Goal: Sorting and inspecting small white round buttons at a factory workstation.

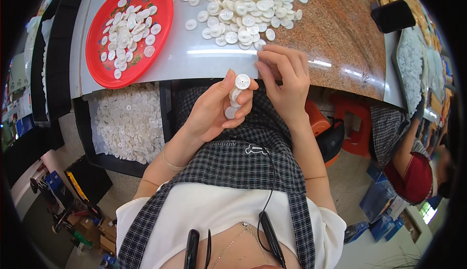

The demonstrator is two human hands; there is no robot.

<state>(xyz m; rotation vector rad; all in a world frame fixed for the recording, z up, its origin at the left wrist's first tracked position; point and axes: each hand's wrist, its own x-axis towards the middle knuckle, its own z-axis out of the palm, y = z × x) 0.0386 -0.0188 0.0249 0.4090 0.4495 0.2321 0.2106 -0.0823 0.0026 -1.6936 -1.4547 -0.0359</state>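
My left hand (214,104) is closed around several small white plastic gears, above my lap just off the table's front edge. The top gear (242,81) faces up between thumb and fingers, showing its toothed rim; more discs sit below it against the curled fingers. My right hand (287,77) is at the table edge, fingers bent and thumb a little apart from the index finger. Its fingertips are right beside a white gear (260,44) at the near edge of a large heap of loose white gears (243,6). Nothing shows between thumb and index finger.
A red round tray (92,50) with more gears stands on the table at left. Below it is a black bin (124,164) filled with small white parts. A black phone-like object (393,16) is at far right. Another person (413,167) sits at right, near a red stool (352,123).
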